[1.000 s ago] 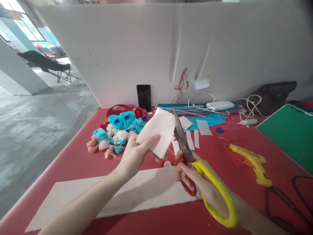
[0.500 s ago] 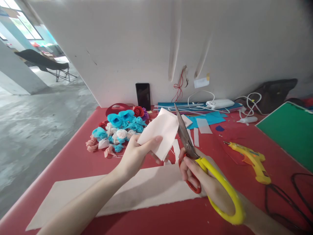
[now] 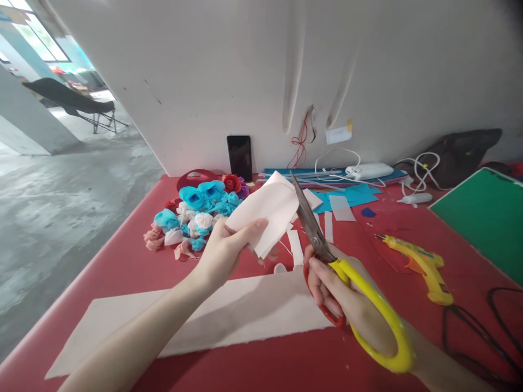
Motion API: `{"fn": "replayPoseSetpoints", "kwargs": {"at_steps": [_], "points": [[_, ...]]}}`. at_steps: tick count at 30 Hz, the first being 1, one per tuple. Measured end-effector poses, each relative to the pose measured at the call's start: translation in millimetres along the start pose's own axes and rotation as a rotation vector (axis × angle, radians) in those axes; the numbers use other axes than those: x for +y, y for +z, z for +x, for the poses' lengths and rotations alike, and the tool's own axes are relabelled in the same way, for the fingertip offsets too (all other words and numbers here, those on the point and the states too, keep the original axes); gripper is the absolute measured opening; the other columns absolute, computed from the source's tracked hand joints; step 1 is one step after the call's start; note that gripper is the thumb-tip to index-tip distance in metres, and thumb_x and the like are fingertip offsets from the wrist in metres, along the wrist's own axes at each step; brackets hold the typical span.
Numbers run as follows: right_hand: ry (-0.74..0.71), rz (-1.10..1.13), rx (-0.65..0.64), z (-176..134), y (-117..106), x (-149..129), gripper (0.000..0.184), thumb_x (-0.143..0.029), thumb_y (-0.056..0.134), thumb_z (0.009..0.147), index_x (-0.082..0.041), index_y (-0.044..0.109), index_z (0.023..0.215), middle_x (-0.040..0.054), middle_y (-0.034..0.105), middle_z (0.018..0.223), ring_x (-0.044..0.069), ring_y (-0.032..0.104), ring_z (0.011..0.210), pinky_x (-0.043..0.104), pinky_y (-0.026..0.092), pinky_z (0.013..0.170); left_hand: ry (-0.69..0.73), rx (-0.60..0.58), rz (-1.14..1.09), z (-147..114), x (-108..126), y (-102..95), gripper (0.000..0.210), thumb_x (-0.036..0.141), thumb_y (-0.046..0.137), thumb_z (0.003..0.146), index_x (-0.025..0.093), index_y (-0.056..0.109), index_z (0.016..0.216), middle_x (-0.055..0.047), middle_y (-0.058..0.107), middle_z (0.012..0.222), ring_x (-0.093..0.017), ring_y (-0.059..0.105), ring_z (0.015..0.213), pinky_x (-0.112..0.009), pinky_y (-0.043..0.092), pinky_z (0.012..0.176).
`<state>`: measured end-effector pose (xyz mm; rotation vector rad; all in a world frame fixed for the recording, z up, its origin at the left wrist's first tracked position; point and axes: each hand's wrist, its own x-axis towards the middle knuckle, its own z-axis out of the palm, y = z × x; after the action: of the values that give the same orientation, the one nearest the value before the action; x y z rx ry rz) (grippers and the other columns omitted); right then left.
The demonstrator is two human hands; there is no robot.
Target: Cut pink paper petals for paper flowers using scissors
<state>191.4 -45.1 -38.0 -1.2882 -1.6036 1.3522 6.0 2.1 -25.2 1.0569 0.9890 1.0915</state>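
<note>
My left hand [image 3: 231, 245] pinches a folded piece of pale pink paper [image 3: 269, 209] between thumb and fingers, above the table. In my right hand [image 3: 343, 288] is a pair of scissors [image 3: 316, 234] with one yellow and one red handle loop. The blades point up and away, look closed, and lie right beside the paper's right edge; whether they touch it I cannot tell. Beneath both hands a long pale pink paper strip [image 3: 245, 321] lies flat on the red table. Left of the paper is a heap of blue, white, pink and red paper flowers [image 3: 200, 215].
A yellow glue gun [image 3: 420, 267] with a black cord lies at the right, near a green board [image 3: 486, 218]. Blue paper sheets [image 3: 351, 196] and white strips lie behind the scissors. A phone [image 3: 239, 158] leans on the wall, and a white power strip [image 3: 370, 171] sits farther right.
The folded paper in my left hand has tilted and shifted slightly left. My right hand with the scissors has moved a little to the right.
</note>
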Motion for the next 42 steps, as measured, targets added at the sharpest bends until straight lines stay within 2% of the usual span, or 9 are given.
{"fn": "replayPoseSetpoints", "kwargs": {"at_steps": [5, 11, 15, 18, 24, 30, 33, 36, 42], "points": [[0.021, -0.031, -0.001, -0.2, -2.4, -3.5, 0.032, -0.049, 0.037, 0.089, -0.019, 0.047, 0.081, -0.0061, 0.044, 0.047, 0.006, 0.032, 0.036, 0.020, 0.028, 0.036, 0.053, 0.000, 0.053, 4.8, 1.1, -4.3, 0.028, 0.028, 0.060, 0.073, 0.011, 0.065, 0.052, -0.005, 0.061, 0.044, -0.013, 0.055, 0.040, -0.021, 0.046, 0.040], [0.098, 0.001, 0.054, 0.4, -2.0, 1.7, 0.039, -0.049, 0.042, 0.087, -0.019, 0.042, 0.063, -0.0077, 0.037, 0.041, 0.004, 0.030, 0.030, 0.019, 0.027, 0.033, 0.099, 0.039, 0.173, 9.4, -0.8, -9.5, 0.036, 0.030, 0.057, 0.075, 0.013, 0.063, 0.044, -0.004, 0.059, 0.043, -0.013, 0.055, 0.045, -0.023, 0.047, 0.051], [0.093, 0.118, 0.112, 8.7, -2.7, 3.5, 0.029, -0.046, 0.046, 0.085, -0.019, 0.048, 0.076, -0.0085, 0.042, 0.042, 0.004, 0.026, 0.029, 0.018, 0.023, 0.031, 0.107, 0.034, 0.196, 9.8, -6.2, -10.7, 0.027, 0.026, 0.059, 0.074, 0.013, 0.066, 0.051, -0.002, 0.061, 0.046, -0.012, 0.055, 0.046, -0.022, 0.048, 0.053], [0.078, 0.268, 0.112, 17.3, -6.3, 3.7, 0.025, -0.043, 0.047, 0.084, -0.018, 0.048, 0.086, -0.0055, 0.052, 0.050, 0.003, 0.025, 0.031, 0.019, 0.021, 0.033, 0.094, 0.039, 0.180, 8.2, -9.0, -8.2, 0.018, 0.025, 0.061, 0.073, 0.012, 0.068, 0.063, -0.001, 0.064, 0.053, -0.012, 0.057, 0.050, -0.022, 0.048, 0.056], [0.158, 0.485, 0.007, 27.6, -8.3, 6.5, 0.027, -0.028, 0.056, 0.066, -0.019, 0.046, 0.089, -0.0011, 0.056, 0.065, 0.009, 0.037, 0.045, 0.024, 0.033, 0.044, 0.037, 0.135, 0.253, 2.4, -3.6, 4.4, 0.018, 0.027, 0.067, 0.067, 0.011, 0.064, 0.060, -0.001, 0.060, 0.051, -0.013, 0.056, 0.049, -0.020, 0.043, 0.044], [0.115, 0.540, 0.047, 27.2, -10.3, 3.1, 0.021, -0.030, 0.059, 0.071, -0.019, 0.048, 0.084, -0.0071, 0.036, 0.055, 0.007, 0.031, 0.047, 0.022, 0.026, 0.045, -0.025, -0.011, 0.126, 2.1, -12.5, 4.9, 0.021, 0.031, 0.062, 0.073, 0.010, 0.066, 0.072, -0.006, 0.067, 0.066, -0.014, 0.060, 0.055, -0.022, 0.049, 0.053], [0.087, 0.549, 0.041, 26.3, -14.2, -0.5, 0.022, -0.028, 0.062, 0.071, -0.020, 0.048, 0.086, -0.0067, 0.039, 0.060, 0.006, 0.030, 0.047, 0.022, 0.025, 0.045, -0.043, -0.078, 0.156, 1.2, -16.7, 4.2, 0.023, 0.033, 0.060, 0.075, 0.011, 0.067, 0.079, -0.006, 0.069, 0.071, -0.014, 0.061, 0.058, -0.022, 0.049, 0.055], [0.071, 0.508, 0.001, 23.8, -13.2, -3.2, 0.019, -0.029, 0.064, 0.070, -0.019, 0.050, 0.078, -0.0063, 0.040, 0.059, 0.006, 0.031, 0.047, 0.022, 0.027, 0.045, -0.029, -0.078, 0.234, -2.2, -19.1, 6.9, 0.022, 0.034, 0.060, 0.076, 0.012, 0.066, 0.075, -0.004, 0.069, 0.071, -0.014, 0.061, 0.063, -0.021, 0.048, 0.060], [0.075, 0.233, 0.113, 17.2, -9.7, -9.0, 0.017, -0.033, 0.063, 0.068, -0.022, 0.052, 0.073, 0.0006, 0.055, 0.067, 0.018, 0.053, 0.068, 0.031, 0.044, 0.065, -0.092, -0.173, 0.268, -9.8, -20.7, 13.7, 0.022, 0.035, 0.059, 0.077, 0.015, 0.061, 0.069, 0.001, 0.061, 0.062, -0.010, 0.053, 0.056, -0.019, 0.042, 0.053]]}}
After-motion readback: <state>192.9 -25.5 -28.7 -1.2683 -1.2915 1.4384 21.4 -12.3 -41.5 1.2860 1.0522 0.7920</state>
